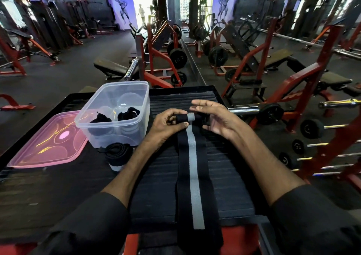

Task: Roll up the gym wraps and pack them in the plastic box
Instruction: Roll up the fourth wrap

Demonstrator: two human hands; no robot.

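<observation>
Wrap (195,178) comes first on my feed: a long black strip with a grey stripe down its middle. It lies flat along a ribbed black mat (234,176), running from the near edge away from me between two dark-sleeved forearms. Its far end is wound into a small tight roll, and that is where both hands are.

The left hand (168,123) has the roll pinched, thumb on the near side and curled fingers over the top. The right hand (214,120) is cupped loosely at the roll's other end with its fingers straight and spread above it. I cannot tell whether it touches the fabric.

Left of the forearms, a finished black bundle (117,154) sits on the dark tabletop (58,196), just in front of the plastic box (101,137). The box is clear, lidless and upright, left of the hands. Inside it I count two packed black wraps, one toward the left (100,119) and one toward the right (129,114), side by side on the bottom. Much of the box floor shows bare behind them.

A translucent pink lid (39,149) lies flat on the tabletop, left of the box.

Beyond the table stand a padded bench (111,68), red frames loaded with weight plates (177,58) and a mirrored wall.
</observation>
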